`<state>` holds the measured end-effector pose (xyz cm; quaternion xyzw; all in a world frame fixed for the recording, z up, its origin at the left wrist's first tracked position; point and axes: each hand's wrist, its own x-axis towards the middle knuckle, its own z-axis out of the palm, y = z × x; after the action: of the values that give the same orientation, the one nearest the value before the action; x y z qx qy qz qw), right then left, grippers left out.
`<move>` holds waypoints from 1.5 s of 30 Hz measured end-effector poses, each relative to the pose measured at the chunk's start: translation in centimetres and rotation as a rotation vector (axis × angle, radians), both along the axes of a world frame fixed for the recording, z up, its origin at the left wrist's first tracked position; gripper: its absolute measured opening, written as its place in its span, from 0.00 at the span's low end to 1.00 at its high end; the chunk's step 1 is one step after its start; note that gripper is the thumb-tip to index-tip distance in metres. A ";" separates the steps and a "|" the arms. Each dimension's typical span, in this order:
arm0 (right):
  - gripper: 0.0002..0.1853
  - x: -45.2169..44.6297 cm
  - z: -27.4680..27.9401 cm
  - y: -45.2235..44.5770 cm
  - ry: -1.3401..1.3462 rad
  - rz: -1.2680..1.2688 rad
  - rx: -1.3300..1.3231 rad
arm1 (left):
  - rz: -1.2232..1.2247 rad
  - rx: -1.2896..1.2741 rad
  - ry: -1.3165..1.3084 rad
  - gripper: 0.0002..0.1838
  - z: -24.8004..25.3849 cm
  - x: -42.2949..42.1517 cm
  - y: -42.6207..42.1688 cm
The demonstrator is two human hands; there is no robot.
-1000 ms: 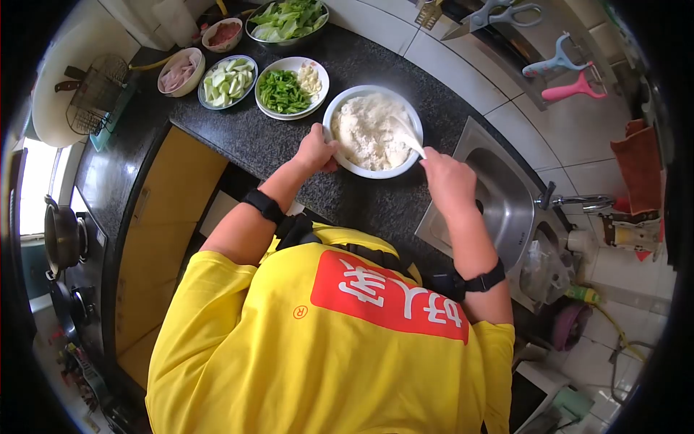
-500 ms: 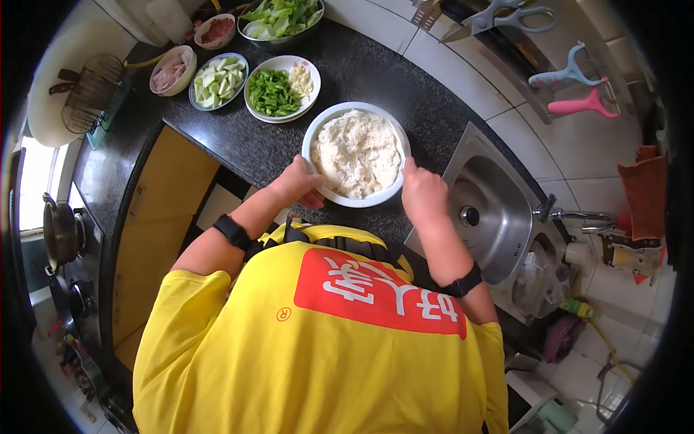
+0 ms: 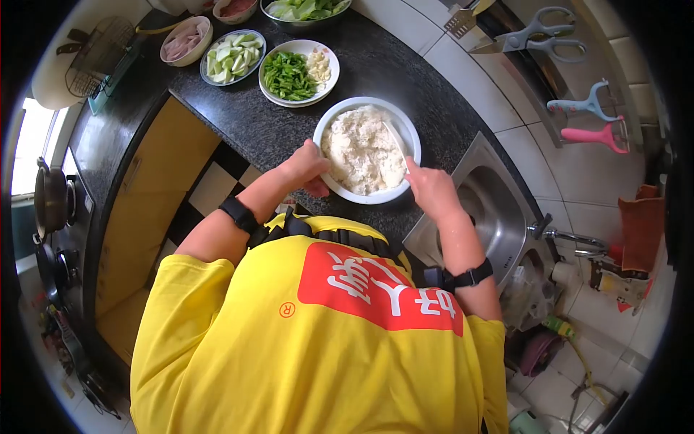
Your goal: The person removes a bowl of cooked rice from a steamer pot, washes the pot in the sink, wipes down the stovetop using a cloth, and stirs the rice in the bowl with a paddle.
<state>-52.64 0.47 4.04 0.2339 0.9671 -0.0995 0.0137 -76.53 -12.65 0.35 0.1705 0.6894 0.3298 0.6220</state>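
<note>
A white bowl (image 3: 335, 189) stands on the dark counter in front of me, filled with lumpy, shaggy flour dough (image 3: 361, 150). At its left side, my left hand (image 3: 308, 166) is closed on the rim, fingers against the outer wall. My right hand (image 3: 432, 189) is closed at the right rim around a pale, stick-like utensil (image 3: 397, 141), which lies along the inner right side of the dough. The fingers hide its lower end, so its exact kind is unclear.
Beyond the bowl are a plate of chopped green peppers (image 3: 289, 76) and garlic, a plate of sliced green vegetable (image 3: 233, 58), a bowl of pale meat strips (image 3: 186, 41) and a bowl of leafy greens (image 3: 307, 10). A steel sink (image 3: 491, 210) is at right, pans (image 3: 50, 195) at left.
The pale utensil now shows over the dough's right side, and my right hand has shifted slightly. My left hand stays on the rim. The whole view has shifted a little.
</note>
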 end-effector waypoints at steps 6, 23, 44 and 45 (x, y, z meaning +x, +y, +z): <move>0.22 1.7 0.4 -2.6 -0.017 0.045 0.234 | -0.004 -0.007 -0.057 0.30 0.3 0.0 0.0; 0.19 1.4 2.2 -3.7 0.021 -0.158 0.237 | -0.076 -0.053 0.052 0.25 1.1 -0.2 0.4; 0.16 -2.0 -2.4 5.2 0.162 -0.059 -0.275 | -0.143 -0.068 0.099 0.26 0.2 -0.8 0.8; 0.16 -2.6 -1.8 5.4 0.164 -0.062 -0.279 | -0.137 -0.076 0.078 0.26 0.4 -0.7 0.8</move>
<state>-55.26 5.83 2.20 0.2504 0.9340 -0.2521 -0.0359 -77.21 -11.84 0.77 0.2063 0.7117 0.2530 0.6219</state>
